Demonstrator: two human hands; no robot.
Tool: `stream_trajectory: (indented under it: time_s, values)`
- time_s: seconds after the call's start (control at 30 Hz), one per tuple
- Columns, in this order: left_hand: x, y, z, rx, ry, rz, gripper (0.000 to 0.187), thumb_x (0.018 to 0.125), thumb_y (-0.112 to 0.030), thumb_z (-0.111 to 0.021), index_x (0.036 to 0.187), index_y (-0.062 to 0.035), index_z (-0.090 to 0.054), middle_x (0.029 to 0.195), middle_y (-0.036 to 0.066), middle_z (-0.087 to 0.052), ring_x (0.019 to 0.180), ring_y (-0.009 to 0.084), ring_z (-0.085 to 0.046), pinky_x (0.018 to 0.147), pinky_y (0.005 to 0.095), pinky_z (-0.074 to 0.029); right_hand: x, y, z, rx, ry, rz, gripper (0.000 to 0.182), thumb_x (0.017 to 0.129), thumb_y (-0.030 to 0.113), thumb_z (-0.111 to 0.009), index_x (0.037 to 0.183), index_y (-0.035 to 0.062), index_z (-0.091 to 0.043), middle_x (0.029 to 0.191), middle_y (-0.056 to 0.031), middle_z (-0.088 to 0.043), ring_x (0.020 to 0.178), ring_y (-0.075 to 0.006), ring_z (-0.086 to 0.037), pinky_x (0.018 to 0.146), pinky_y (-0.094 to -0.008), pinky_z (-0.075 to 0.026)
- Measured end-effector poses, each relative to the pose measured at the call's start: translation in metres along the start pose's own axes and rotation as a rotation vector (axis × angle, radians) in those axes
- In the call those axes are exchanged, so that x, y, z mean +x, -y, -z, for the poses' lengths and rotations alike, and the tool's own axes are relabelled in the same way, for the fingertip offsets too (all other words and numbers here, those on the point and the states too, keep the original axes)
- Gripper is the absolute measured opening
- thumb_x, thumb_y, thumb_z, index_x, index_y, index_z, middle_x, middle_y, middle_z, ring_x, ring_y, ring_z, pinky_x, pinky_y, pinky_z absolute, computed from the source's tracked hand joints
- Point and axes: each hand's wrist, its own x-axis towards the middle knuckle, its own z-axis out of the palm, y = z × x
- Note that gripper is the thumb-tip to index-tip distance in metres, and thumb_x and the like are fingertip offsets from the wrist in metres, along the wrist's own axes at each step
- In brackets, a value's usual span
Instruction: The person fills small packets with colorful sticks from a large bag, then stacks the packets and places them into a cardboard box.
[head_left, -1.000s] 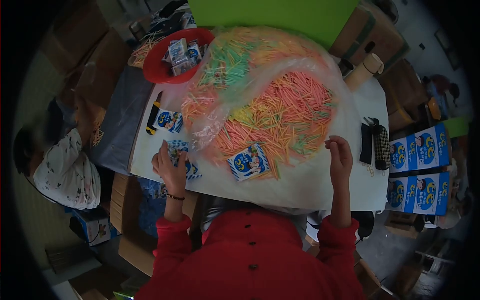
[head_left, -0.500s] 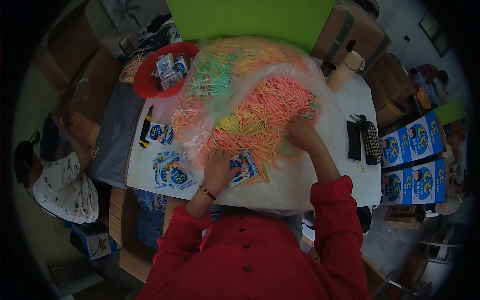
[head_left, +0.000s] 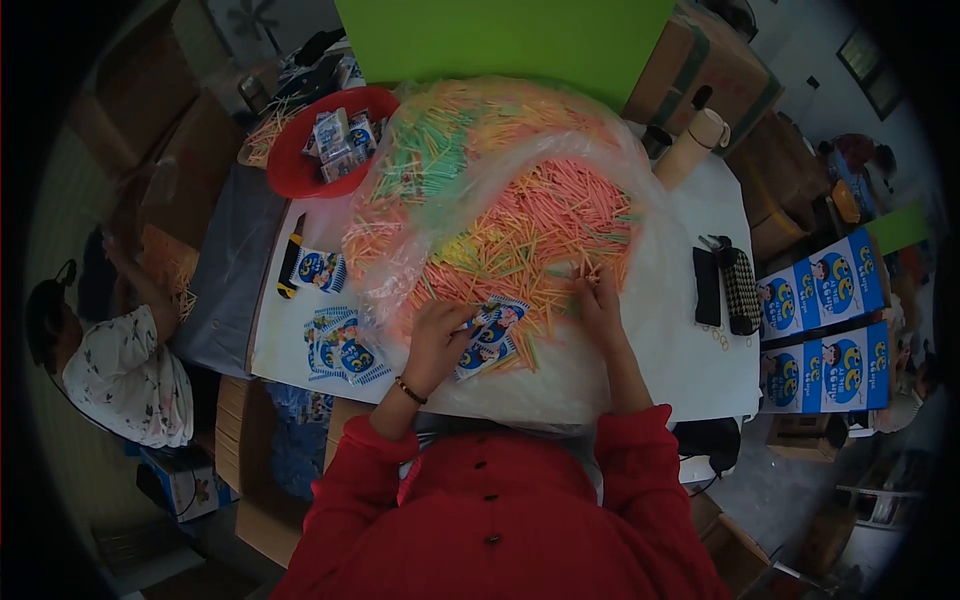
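Observation:
My left hand (head_left: 437, 342) is closed on the edge of a small blue-and-white printed packet (head_left: 503, 313), which is lifted and tilted. Below it another such packet (head_left: 480, 358) lies on the front edge of the heap. My right hand (head_left: 601, 308) pinches a few thin coloured sticks (head_left: 584, 269) at the right front of the heap; their exact number is hard to see. The big heap of pink, orange, yellow and green sticks (head_left: 560, 205) lies in an opened clear plastic bag (head_left: 440, 235) on the white tabletop (head_left: 690, 375).
At left are a pile of packets (head_left: 345, 348), a yellow-and-black box cutter (head_left: 291, 258) and a red basin (head_left: 290, 160) of packets. At right stand a flask (head_left: 690, 150), a checked pouch (head_left: 741, 290) and printed boxes (head_left: 840, 370). Another person (head_left: 130, 375) sits at left.
My left hand has raised a packet off the one beneath it. My right hand has drawn nearer to me out of the heap, its fingers now pointing up around some sticks.

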Motion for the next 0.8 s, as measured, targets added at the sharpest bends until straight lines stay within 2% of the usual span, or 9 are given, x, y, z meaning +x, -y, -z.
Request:
stream_trajectory:
  time_s: [0.2,0.3,0.4,0.47,0.5,0.57,0.6,0.67,0.8]
  values:
    - [-0.004,0.002,-0.004,0.061,0.062,0.008,0.045,0.071,-0.003,-0.066,0.116,-0.0065,-0.063,0.096,0.010,-0.062,0.090,0.0309,-0.056,0.080,0.0396,-0.045,-0.003,0.005,-0.004,-0.329,0.100,0.031,0.028,0.094,0.002,-0.051,0.121,0.0034,-0.049,0.104,-0.0063,-0.057,0.095,-0.0146,-0.056,0.086,-0.0289,-0.046]
    - [-0.002,0.000,-0.003,0.098,-0.009,-0.001,0.048,0.071,0.000,-0.064,0.118,-0.0056,-0.061,0.101,0.011,-0.062,0.094,0.0318,-0.055,0.083,0.0389,-0.045,0.004,0.006,-0.001,-0.271,0.057,-0.032,0.029,0.096,0.005,-0.050,0.125,0.0028,-0.048,0.100,-0.0038,-0.057,0.094,-0.0131,-0.056,0.087,-0.0276,-0.045]
    - [-0.002,0.005,-0.003,-0.034,-0.122,0.078,0.041,0.075,0.002,-0.064,0.115,-0.0034,-0.062,0.099,0.013,-0.062,0.091,0.0302,-0.058,0.078,0.0358,-0.047,0.014,0.021,0.012,0.002,-0.030,-0.244,0.026,0.096,0.007,-0.051,0.122,0.0028,-0.050,0.100,-0.0052,-0.058,0.093,-0.0128,-0.057,0.085,-0.0290,-0.046]
    - [-0.009,0.021,-0.005,-0.316,-0.136,0.269,0.026,0.089,-0.003,-0.061,0.115,-0.0012,-0.062,0.098,0.005,-0.065,0.083,0.0119,-0.061,0.076,0.0265,-0.050,0.019,0.039,0.017,-0.401,0.138,-0.106,0.027,0.095,0.009,-0.053,0.121,0.0020,-0.051,0.100,-0.0103,-0.060,0.094,-0.0189,-0.060,0.083,-0.0336,-0.048]
    - [-0.011,0.024,-0.005,-0.317,-0.134,0.269,0.026,0.089,-0.003,-0.061,0.115,-0.0012,-0.062,0.098,0.005,-0.065,0.083,0.0119,-0.061,0.076,0.0265,-0.050,0.019,0.045,0.014,-0.402,0.136,-0.107,0.027,0.095,0.009,-0.053,0.121,0.0020,-0.051,0.100,-0.0103,-0.060,0.094,-0.0189,-0.060,0.083,-0.0336,-0.048]
    - [-0.007,0.020,-0.002,-0.607,-0.069,0.558,0.018,0.095,-0.010,-0.058,0.110,-0.0003,-0.064,0.094,0.000,-0.065,0.078,0.0043,-0.058,0.072,0.0231,-0.051,0.017,0.054,0.001,-0.676,0.348,0.113,0.027,0.090,0.010,-0.058,0.116,0.0009,-0.053,0.095,-0.0154,-0.059,0.090,-0.0275,-0.061,0.079,-0.0385,-0.048]
    - [-0.006,0.018,-0.003,-0.607,-0.068,0.558,0.018,0.095,-0.010,-0.058,0.110,-0.0003,-0.064,0.094,0.000,-0.065,0.078,0.0043,-0.058,0.072,0.0231,-0.051,0.016,0.054,-0.007,-0.676,0.347,0.112,0.027,0.090,0.010,-0.058,0.116,0.0009,-0.053,0.095,-0.0154,-0.059,0.090,-0.0275,-0.061,0.079,-0.0385,-0.048]
    - [-0.003,0.012,-0.007,-0.789,-0.142,0.591,0.011,0.091,-0.010,-0.064,0.098,-0.0015,-0.065,0.090,0.002,-0.068,0.073,0.0052,-0.060,0.065,0.0213,-0.046,0.014,0.054,-0.018,-0.967,0.600,0.121,0.028,0.082,0.009,-0.062,0.108,0.0005,-0.055,0.093,-0.0186,-0.058,0.090,-0.0341,-0.059,0.078,-0.0424,-0.047]
    - [0.001,-0.004,0.003,-1.129,-0.158,0.757,0.012,0.091,-0.010,-0.065,0.100,-0.0035,-0.066,0.095,0.003,-0.069,0.081,0.0086,-0.064,0.070,0.0237,-0.051,0.005,0.036,-0.017,-1.145,0.558,0.332,0.026,0.077,0.009,-0.066,0.101,0.0020,-0.056,0.092,-0.0178,-0.057,0.088,-0.0338,-0.058,0.079,-0.0433,-0.046]
